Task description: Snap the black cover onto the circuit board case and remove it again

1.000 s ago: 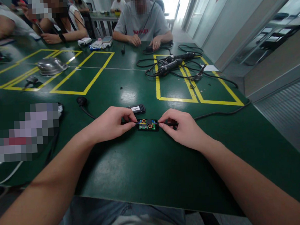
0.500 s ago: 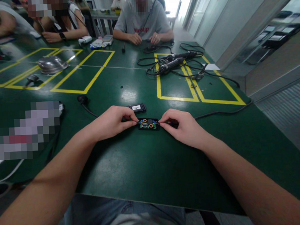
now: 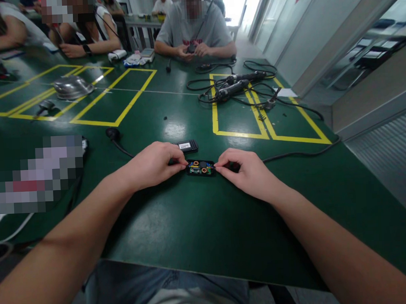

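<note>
Watching from afar, I have the fingers of my left hand [image 3: 158, 165] pinched around the left cord [image 3: 125, 151] and those of my right hand [image 3: 246, 170] pinched around the right cord [image 3: 290, 155], at opposite ends of a small open black case [image 3: 201, 175]. The case lies on the green desk [image 3: 153, 235] between the 2 hands, baring a circuit board with 2 copper-coloured coils [image 3: 204, 170]. Just beyond it, near my left hand, rests a ribbed black cover [image 3: 188, 146] bearing a white label; a black plug [image 3: 112, 133] sits farther left. Across the desk, 2 black corded tools [image 3: 232, 90] lie over yellow tape lines, and a person in a grey shirt [image 3: 200, 24] holds a small dark object [image 3: 191, 49].
</note>
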Available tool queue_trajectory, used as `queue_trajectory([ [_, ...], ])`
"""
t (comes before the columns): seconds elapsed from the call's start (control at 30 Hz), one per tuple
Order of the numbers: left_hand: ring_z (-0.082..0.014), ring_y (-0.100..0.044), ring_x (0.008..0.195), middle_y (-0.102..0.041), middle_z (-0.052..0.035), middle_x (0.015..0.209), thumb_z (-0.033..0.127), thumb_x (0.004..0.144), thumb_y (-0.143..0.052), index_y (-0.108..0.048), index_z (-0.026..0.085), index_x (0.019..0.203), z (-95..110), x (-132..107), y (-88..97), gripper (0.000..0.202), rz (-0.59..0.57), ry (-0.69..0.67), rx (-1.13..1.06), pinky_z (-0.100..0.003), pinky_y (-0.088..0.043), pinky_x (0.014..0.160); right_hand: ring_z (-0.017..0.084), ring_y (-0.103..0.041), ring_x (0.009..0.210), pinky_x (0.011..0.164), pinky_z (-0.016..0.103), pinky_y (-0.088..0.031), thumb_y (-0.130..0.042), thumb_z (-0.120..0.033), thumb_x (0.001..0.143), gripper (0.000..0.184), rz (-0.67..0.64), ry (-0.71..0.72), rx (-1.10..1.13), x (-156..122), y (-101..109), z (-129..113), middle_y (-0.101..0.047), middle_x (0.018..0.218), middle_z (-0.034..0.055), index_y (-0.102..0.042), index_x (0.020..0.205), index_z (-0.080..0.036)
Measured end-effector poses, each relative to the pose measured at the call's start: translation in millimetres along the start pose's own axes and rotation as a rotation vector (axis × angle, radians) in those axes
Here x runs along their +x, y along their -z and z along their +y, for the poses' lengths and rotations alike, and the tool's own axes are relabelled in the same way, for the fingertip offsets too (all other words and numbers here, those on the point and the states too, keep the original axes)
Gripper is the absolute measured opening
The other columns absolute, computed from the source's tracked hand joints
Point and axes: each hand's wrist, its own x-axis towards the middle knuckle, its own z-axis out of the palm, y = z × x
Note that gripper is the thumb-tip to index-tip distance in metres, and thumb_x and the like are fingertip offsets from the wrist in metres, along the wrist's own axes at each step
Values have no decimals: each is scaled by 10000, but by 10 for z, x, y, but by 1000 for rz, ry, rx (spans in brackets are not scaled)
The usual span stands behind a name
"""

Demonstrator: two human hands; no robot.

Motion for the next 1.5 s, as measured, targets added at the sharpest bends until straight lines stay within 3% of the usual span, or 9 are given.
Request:
queue_trajectory([
  [0.13, -270, -707, 1104, -804, -82, 1151, 242, 943, -723, -844, 225, 863, 64, 10, -18, 146, 73, -25, 39, -424, -542, 1059, 211, -706, 812, 770, 365, -575, -717, -213, 964, 99, 1, 0, -10, 1, -11, -16, -790, 921, 49, -764, 880, -234],
  [0.23, -323, -654, 1246, -764, -105, 1327, 288, 930, -734, -851, 230, 849, 66, 38, -86, 154, 163, 48, 29, -522, -504, 1169, 219, -702, 822, 781, 378, -582, -690, -190, 955, 92, -1, 12, -36, 2, -24, -35, -778, 922, 49, -746, 901, -239],
  [0.37, -354, -641, 1318, -777, -108, 1392, 327, 965, -734, -847, 240, 1141, -19, 102, -184, 226, 303, 234, 24, -576, -480, 1203, 231, -687, 854, 819, 395, -583, -661, -156, 918, 135, 6, 11, -90, -19, -56, -58, -751, 941, 51, -709, 1005, -248],
  [0.43, -369, -667, 1306, -801, -116, 1373, 317, 943, -773, -816, 237, 1273, -68, 126, -203, 343, 284, 322, 16, -576, -497, 1181, 237, -678, 876, 831, 399, -576, -661, -134, 873, 243, 3, -2, -95, -39, -70, -65, -747, 980, 52, -673, 1085, -253],
  [0.53, -362, -709, 1245, -831, -114, 1312, 290, 939, -783, -810, 239, 1317, -87, 127, -186, 382, 247, 385, -6, -550, -532, 1142, 239, -666, 891, 842, 407, -564, -657, -121, 832, 383, -7, -16, -84, -64, -80, -61, -747, 1050, 56, -608, 1183, -265],
  [0.7, -310, -712, 1199, -841, -87, 1288, 357, 944, -805, -817, 248, 1324, 48, 47, -111, 395, 262, 211, -104, -474, -578, 1089, 225, -648, 874, 842, 418, -567, -666, -168, 850, 572, 27, 0, -71, -82, -83, -36, -729, 1195, 86, -533, 1398, -264],
  [0.87, -275, -727, 1130, -851, -71, 1234, 339, 917, -836, -827, 244, 1294, 156, -3, -93, 388, 156, 77, -185, -437, -581, 1076, 242, -658, 884, 841, 438, -584, -707, -222, 875, 593, 20, 19, -80, -86, -77, -50, -721, 1239, 106, -566, 1449, -265],
  [1.27, -266, -715, 1093, -856, -56, 1191, 310, 929, -837, -829, 254, 1263, 172, 24, -174, 339, 91, 66, -181, -412, -574, 1014, 266, -716, 973, 853, 437, -624, -776, -325, 952, 276, 3, 38, -67, -56, -88, -56, -764, 1168, 101, -740, 1214, -245],
  [1.5, -263, -716, 1070, -849, -58, 1174, 325, 920, -860, -825, 252, 1273, 173, 32, -175, 362, 71, 91, -163, -413, -571, 1018, 240, -714, 932, 839, 411, -626, -823, -303, 944, 222, -18, 7, -40, -32, -65, -32, -766, 1125, 75, -765, 1152, -250],
])
